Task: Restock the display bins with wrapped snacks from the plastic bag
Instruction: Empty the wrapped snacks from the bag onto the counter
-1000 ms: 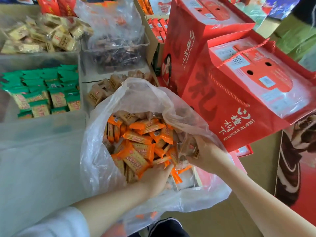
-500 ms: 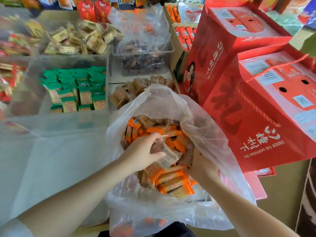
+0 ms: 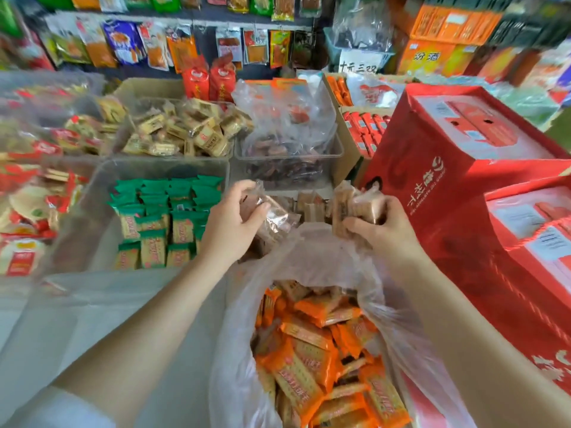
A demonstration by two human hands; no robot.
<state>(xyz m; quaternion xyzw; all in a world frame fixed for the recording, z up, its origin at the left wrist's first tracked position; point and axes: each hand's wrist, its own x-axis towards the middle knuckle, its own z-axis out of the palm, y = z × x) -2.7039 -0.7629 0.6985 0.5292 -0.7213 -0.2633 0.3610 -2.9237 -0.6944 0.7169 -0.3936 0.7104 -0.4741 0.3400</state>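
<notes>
Wrapped snacks (image 3: 272,216) in brown packets fill both fists, left hand (image 3: 233,222) and right hand (image 3: 381,228) clutching them over the brown-snack bin (image 3: 309,205), just beyond the plastic bag (image 3: 312,257).

Two hands in view: left hand (image 3: 232,218) and right hand (image 3: 381,225), each holding a cluster of brown wrapped snacks (image 3: 355,208), number not countable. One plastic bag (image 3: 312,254) below the fingers, holding many orange packs (image 3: 312,359). Beyond the fingers, two red gift boxes (image 3: 432,180) to the right; four clear display bins (image 3: 160,171) distinguishable.
</notes>
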